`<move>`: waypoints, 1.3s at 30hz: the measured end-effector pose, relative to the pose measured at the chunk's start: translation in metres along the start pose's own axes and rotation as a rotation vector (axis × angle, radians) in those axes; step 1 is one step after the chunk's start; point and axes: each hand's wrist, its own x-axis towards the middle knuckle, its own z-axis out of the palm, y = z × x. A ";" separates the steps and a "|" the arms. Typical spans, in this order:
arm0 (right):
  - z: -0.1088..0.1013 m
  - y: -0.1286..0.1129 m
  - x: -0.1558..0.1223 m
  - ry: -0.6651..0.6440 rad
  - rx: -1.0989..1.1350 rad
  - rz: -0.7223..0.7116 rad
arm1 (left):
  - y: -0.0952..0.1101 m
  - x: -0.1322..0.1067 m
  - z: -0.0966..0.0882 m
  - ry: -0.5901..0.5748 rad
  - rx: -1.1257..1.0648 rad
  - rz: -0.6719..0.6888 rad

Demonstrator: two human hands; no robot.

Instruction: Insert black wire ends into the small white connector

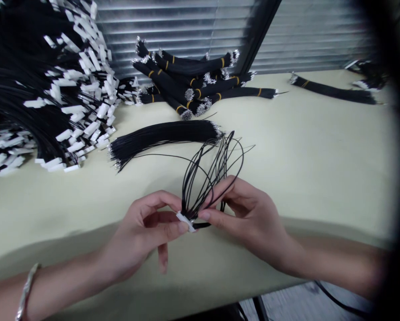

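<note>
Between thumb and fingers my left hand [153,227] pinches a small white connector [185,221]. Several thin black wires [189,180] rise from the connector and loop up and over to the right. My right hand [253,218] is closed in a pinch on a black wire close to the connector; the wire's very end is hidden by the fingertips. Just beyond my hands lies a loose bundle of straight black wires [166,133] with silvery tips at both ends. One stray wire runs from that bundle toward the looped wires.
A big heap of black cables with white connectors [83,107] fills the left side. Banded black wire bundles [189,84] are stacked at the back, by window blinds [176,22]. Another banded bundle [333,90] lies at the back right. The pale table's [200,285] front edge is near me.
</note>
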 end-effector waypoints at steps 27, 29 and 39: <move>-0.007 -0.012 0.007 -0.233 -0.235 0.127 | -0.005 0.001 0.000 0.119 0.097 0.045; -0.007 -0.011 0.006 -0.230 -0.239 0.145 | -0.006 0.001 0.000 0.124 0.119 0.042; -0.001 -0.006 0.000 -0.184 -0.195 0.061 | -0.008 0.002 0.000 0.153 0.142 0.060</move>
